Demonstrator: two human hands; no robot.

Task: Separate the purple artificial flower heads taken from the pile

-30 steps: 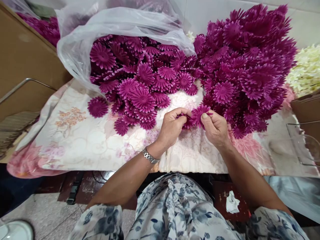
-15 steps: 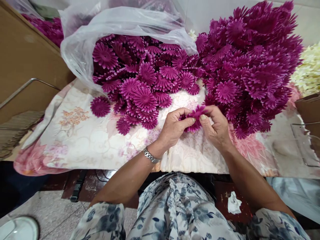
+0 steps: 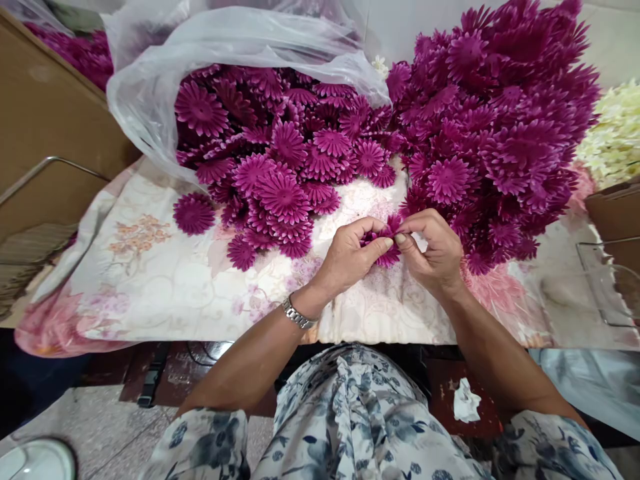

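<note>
My left hand [image 3: 350, 257] and my right hand [image 3: 433, 250] meet over the floral cloth [image 3: 165, 280] and both pinch one small purple fabric flower [image 3: 387, 233]. Their fingers are curled round it, so most of its petals are hidden. A watch sits on my left wrist. Flat purple flower heads [image 3: 280, 193] spill from a clear plastic bag [image 3: 240, 47] just beyond my left hand. A tall heap of fuller purple flowers [image 3: 500, 133] rises right behind my right hand.
A single purple flower [image 3: 194, 213] lies apart on the cloth to the left. Cream flowers [image 3: 615, 133] lie at the far right, beside a cardboard box [image 3: 615, 213] and a clear tray [image 3: 607, 287]. A brown board and metal rail [image 3: 50, 167] stand on the left.
The flower was spread wide between my hands a second ago. Now my fingers have closed in on it and only a small part shows. The hands have barely shifted.
</note>
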